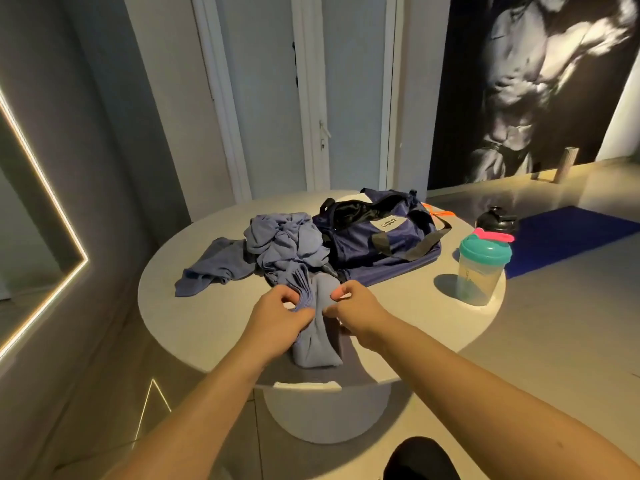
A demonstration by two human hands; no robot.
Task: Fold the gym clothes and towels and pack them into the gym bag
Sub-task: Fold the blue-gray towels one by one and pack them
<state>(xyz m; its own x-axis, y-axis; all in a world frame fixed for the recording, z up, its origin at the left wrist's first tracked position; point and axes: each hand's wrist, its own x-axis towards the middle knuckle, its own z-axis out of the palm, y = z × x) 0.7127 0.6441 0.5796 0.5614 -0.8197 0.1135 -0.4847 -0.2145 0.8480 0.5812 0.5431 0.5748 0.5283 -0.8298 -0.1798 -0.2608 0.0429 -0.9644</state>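
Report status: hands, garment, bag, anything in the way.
Left hand and right hand pinching blue garment, bunched, near table edge. Navy gym bag open behind it. Crumpled clothes pile left of bag; shaker bottle off right.

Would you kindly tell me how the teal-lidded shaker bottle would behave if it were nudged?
The shaker bottle is tall and narrow, so it would probably tip easily. It looks translucent with no visible fill, so likely light. Standing near the table rim, it might fall off.

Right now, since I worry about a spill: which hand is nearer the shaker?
Right. The right hand pinches the cloth left of the shaker, bare table between them; the left hand grips the same cloth farther left.
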